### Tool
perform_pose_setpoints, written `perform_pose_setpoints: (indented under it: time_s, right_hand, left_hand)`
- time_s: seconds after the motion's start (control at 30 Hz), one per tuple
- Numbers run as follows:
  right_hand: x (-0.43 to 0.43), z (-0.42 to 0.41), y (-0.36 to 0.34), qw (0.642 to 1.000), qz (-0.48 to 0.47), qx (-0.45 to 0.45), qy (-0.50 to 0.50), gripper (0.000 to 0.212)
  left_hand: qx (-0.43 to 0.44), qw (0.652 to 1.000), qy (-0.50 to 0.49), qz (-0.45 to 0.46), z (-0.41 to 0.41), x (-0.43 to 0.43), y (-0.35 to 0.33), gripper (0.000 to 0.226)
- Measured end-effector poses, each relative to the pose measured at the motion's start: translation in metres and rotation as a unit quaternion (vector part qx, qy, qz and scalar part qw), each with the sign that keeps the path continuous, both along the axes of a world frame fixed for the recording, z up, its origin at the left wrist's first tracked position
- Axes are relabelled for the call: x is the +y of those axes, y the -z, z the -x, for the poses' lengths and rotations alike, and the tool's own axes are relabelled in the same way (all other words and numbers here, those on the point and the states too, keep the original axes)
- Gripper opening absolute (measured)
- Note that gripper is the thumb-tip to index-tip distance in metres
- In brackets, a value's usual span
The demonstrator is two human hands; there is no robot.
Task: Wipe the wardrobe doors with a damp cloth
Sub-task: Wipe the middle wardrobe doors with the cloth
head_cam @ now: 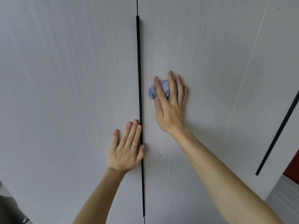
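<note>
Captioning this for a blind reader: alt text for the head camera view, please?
A right hand presses a bunched pale blue cloth against the right wardrobe door, while the left hand rests flat on the left door alongside the black strip between them. Dark specks dot the right door lower down.

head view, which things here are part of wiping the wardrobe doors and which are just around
In the job: lilac cloth, right hand pressing it, right door, left door, left hand flat on it.
Just around: black handle strip, ring, grey object at lower left, red-brown surface at far right.
</note>
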State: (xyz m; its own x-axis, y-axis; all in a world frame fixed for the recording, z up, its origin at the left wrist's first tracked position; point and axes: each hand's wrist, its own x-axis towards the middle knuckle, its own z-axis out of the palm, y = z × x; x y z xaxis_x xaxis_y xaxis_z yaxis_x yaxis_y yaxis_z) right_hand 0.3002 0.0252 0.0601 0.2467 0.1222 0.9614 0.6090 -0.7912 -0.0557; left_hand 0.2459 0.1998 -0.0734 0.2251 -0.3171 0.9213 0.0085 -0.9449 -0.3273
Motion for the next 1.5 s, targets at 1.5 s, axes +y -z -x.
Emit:
perform_pose_setpoints:
  time_s: [1.5]
  right_hand:
    - [-0.211, -0.089, 0.157, 0.998, 0.014, 0.058, -0.013, 0.056]
  left_hand:
    - [0.235, 0.911, -0.112, 0.319, 0.030, -0.096, 0.100, 0.089]
